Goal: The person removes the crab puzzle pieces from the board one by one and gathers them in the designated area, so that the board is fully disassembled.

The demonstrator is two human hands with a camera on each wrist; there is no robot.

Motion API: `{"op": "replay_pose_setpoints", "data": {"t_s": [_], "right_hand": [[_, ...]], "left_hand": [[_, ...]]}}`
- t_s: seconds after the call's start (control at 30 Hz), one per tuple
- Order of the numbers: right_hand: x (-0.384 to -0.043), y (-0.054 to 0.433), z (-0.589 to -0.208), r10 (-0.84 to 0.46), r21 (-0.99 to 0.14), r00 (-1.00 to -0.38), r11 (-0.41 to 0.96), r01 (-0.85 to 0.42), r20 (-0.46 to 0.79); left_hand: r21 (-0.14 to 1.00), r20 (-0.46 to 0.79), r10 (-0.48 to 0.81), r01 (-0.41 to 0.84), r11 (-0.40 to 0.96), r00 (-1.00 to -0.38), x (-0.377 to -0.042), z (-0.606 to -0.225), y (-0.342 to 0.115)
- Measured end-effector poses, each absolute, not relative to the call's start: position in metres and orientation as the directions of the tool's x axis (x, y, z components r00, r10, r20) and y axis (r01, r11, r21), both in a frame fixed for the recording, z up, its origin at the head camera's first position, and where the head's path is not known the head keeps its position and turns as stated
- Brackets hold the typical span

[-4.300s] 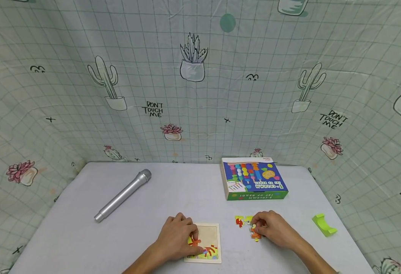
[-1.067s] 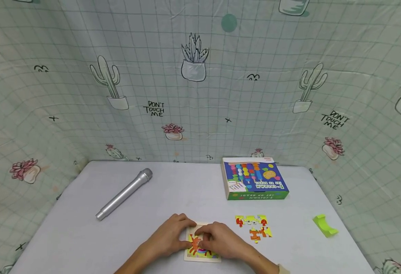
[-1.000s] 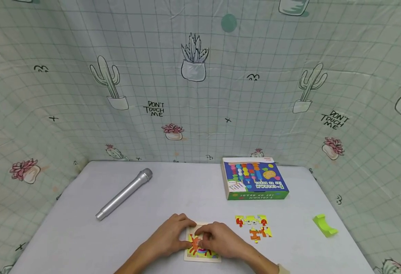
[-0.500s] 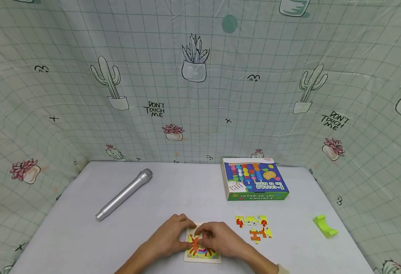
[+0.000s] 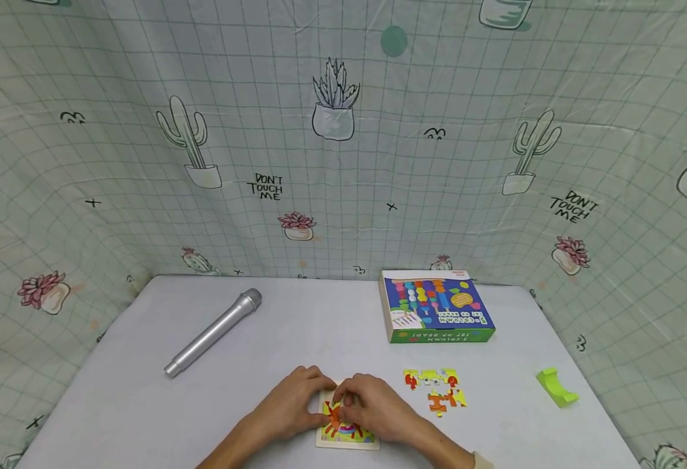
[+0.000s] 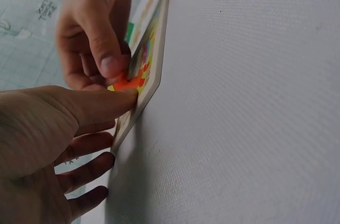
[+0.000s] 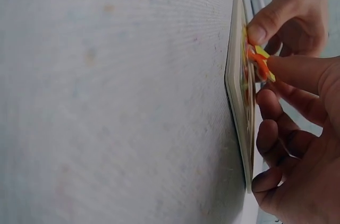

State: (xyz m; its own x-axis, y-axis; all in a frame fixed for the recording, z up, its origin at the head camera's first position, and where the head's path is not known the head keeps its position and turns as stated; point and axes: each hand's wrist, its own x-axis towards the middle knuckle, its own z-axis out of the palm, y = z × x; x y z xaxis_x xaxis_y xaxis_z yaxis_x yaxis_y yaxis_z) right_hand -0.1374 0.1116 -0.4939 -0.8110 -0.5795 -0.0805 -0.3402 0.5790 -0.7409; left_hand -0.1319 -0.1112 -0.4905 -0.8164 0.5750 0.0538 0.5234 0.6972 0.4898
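A small wooden puzzle board [image 5: 348, 446] with a light rim lies on the table, part of its orange, yellow and rainbow picture showing in it. My left hand [image 5: 287, 405] holds the board at its left side, thumb over the near left part and fingertips at the far rim. Above the board, my right hand [image 5: 378, 409] pinches an orange-and-yellow puzzle piece [image 7: 261, 66] between thumb and fingers. In the right wrist view that piece stands tilted over the board, close to the left thumb. My right hand hides the board's upper right part in the head view.
Several loose puzzle pieces [image 5: 431, 377] lie right of the board. Behind them stands a blue and green bead-set box [image 5: 437, 306]. A silver microphone [image 5: 213, 333] lies at the left, a lime-green curved block [image 5: 557, 387] at the far right. A patterned curtain [image 5: 343, 163] surrounds the table.
My right hand has come left from the loose pieces to the board, bringing a puzzle piece. In the last half second its fingers have risen slightly. My left hand stays at the board.
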Motion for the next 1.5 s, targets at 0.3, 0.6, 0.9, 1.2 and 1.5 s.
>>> {"op": "replay_pose_setpoints", "data": {"t_s": [0.3, 0.6, 0.9, 1.2, 1.5], "right_hand": [[-0.1369, 0.1098, -0.4928, -0.593, -0.771, -0.8, 0.55, -0.32, -0.091], [-0.1361, 0.1084, -0.4929, -0.582, -0.767, -0.809, 0.557, -0.32, -0.085], [-0.1353, 0.1067, -0.4933, -0.571, -0.742, -0.818, 0.577, -0.341, -0.067], [-0.1359, 0.103, -0.4929, -0.561, -0.722, -0.826, 0.591, -0.359, -0.049], [-0.1361, 0.1031, -0.4911, -0.553, -0.765, -0.832, 0.557, -0.324, -0.05]], "left_hand": [[0.487, 0.067, 0.583, 0.536, 0.69, -0.81, -0.1317, -0.4902, -0.1116], [0.478, 0.063, 0.583, 0.537, 0.695, -0.81, -0.1319, -0.4892, -0.1119], [0.473, 0.071, 0.588, 0.546, 0.691, -0.806, -0.1322, -0.4905, -0.1122], [0.472, 0.058, 0.588, 0.541, 0.696, -0.807, -0.1323, -0.4911, -0.1114], [0.443, 0.065, 0.588, 0.552, 0.707, -0.806, -0.1326, -0.49, -0.1105]]}}
